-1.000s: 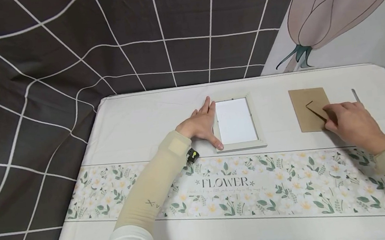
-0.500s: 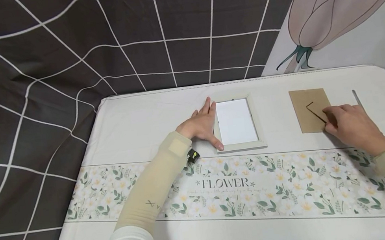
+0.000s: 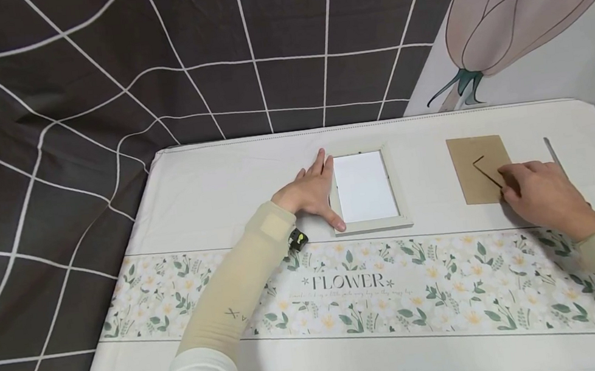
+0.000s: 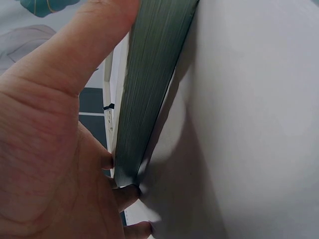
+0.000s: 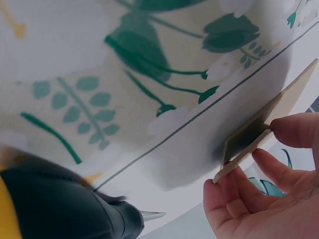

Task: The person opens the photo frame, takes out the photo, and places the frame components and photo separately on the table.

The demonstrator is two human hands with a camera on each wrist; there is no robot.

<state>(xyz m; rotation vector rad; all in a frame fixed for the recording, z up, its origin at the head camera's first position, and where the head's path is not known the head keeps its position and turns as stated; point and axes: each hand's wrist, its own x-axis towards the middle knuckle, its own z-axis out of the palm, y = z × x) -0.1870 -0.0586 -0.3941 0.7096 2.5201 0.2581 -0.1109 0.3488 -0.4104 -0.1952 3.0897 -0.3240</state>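
Note:
A pale picture frame (image 3: 403, 198) lies flat with a white sheet (image 3: 365, 187) inside. My left hand (image 3: 310, 193) rests along its left edge, fingers spread and fairly straight, thumb at the near corner. In the left wrist view the thumb (image 4: 89, 40) lies over the frame's greenish side (image 4: 149, 89). My right hand (image 3: 549, 196) pinches the near right part of a brown backing board (image 3: 474, 187), thumb on top and fingers beneath. A dark L-shaped line (image 3: 486, 173) on the board runs up to the fingertips. Its exact nature I cannot tell.
A screwdriver with a black and yellow handle (image 5: 75, 194) lies under my right wrist; its grey shaft (image 3: 550, 150) points away past the hand. A printed floral band (image 3: 366, 300) crosses the white tablecloth. Behind the table hangs a dark grid-patterned cloth (image 3: 281, 40).
My left hand and the frame stay in place. The right hand's fingers shift only very slightly at the board.

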